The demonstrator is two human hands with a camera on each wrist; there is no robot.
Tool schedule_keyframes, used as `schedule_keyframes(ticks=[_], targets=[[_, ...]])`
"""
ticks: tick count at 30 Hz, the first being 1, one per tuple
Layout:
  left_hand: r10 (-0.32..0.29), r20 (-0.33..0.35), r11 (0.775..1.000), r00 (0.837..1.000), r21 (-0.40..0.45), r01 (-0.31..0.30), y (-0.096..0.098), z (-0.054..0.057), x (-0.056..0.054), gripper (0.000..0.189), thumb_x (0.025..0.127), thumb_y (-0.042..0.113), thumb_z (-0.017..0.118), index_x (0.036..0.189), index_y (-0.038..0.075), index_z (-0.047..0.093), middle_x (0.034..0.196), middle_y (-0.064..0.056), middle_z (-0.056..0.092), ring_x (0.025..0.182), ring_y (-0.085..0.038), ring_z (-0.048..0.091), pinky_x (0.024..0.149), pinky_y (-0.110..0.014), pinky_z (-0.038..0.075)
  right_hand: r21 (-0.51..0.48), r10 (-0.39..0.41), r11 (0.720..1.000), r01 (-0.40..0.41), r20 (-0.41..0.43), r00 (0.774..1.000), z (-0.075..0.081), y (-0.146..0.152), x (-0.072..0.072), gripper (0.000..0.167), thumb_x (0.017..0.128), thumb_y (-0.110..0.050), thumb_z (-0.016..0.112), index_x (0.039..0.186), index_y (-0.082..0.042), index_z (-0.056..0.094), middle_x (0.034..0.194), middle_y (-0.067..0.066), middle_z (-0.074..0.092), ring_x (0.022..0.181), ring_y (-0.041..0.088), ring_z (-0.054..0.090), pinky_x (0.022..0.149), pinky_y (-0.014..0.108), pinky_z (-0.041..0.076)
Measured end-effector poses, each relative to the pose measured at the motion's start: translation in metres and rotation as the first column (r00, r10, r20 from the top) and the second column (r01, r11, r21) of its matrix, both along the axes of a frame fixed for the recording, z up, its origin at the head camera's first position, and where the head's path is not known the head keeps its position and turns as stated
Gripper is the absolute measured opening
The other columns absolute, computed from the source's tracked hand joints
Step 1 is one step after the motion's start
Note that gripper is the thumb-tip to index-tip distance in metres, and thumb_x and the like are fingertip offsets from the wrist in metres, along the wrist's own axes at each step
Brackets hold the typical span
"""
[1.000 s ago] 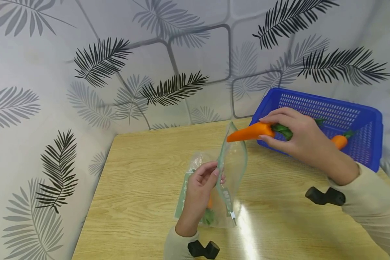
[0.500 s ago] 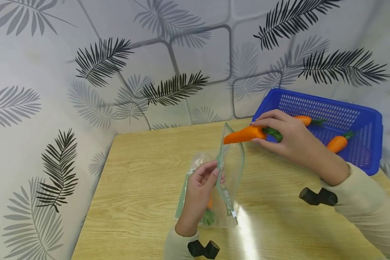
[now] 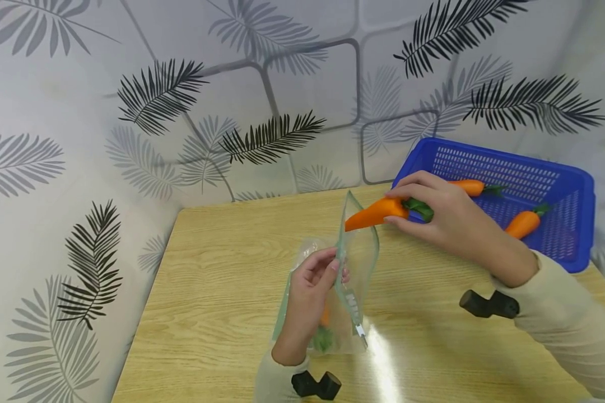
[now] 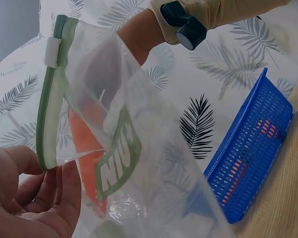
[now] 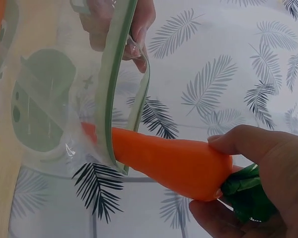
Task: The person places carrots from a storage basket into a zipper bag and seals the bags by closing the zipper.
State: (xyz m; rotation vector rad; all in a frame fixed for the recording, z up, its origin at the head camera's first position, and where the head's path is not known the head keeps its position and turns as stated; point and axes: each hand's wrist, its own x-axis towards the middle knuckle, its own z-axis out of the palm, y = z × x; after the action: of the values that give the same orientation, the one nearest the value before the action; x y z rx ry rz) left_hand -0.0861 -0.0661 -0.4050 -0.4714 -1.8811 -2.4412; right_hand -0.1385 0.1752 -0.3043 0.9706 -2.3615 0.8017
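My left hand (image 3: 307, 296) pinches the green-edged rim of a clear slider bag (image 4: 154, 178), whose mouth stands open. In my right hand (image 3: 443, 212) is an orange carrot (image 5: 179, 161), gripped at its thick end beside the green leaves (image 5: 246, 191). Its pointed tip has passed the bag's rim in the right wrist view, while the thick end is still outside. Under the left hand, another carrot with a green top (image 3: 324, 336) shows through clear plastic on the table; which bag holds it I cannot tell.
A blue perforated basket (image 3: 567, 224) stands at the back right with carrots inside, among them one carrot (image 3: 523, 224) near its front and another carrot (image 3: 469, 186) behind the right hand. The wooden table (image 3: 206, 291) meets a leaf-patterned wall covering (image 3: 181, 157).
My right hand has moved left and slightly down, bringing the carrot's tip into the bag's mouth. The left hand has stayed in place, holding the bag.
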Motion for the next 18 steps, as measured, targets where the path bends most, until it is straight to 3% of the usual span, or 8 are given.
schedule_keyframes(ticks=[18], targets=[[0.031, -0.004, 0.999, 1.000, 0.028, -0.031, -0.0005, 0.0021, -0.0009, 0.023, 0.094, 0.007, 0.055, 0.114, -0.004, 0.058, 0.095, -0.015, 0.059, 0.080, -0.020, 0.060, 0.076, -0.034, 0.055, 0.012, 0.085, 0.996, -0.085, -0.010, 0.996, 0.0030, -0.0088, 0.0060, 0.036, 0.075, -0.019, 0.079, 0.108, -0.010, 0.067, 0.104, -0.001, 0.058, 0.084, 0.007, 0.052, 0.069, 0.016, 0.042]])
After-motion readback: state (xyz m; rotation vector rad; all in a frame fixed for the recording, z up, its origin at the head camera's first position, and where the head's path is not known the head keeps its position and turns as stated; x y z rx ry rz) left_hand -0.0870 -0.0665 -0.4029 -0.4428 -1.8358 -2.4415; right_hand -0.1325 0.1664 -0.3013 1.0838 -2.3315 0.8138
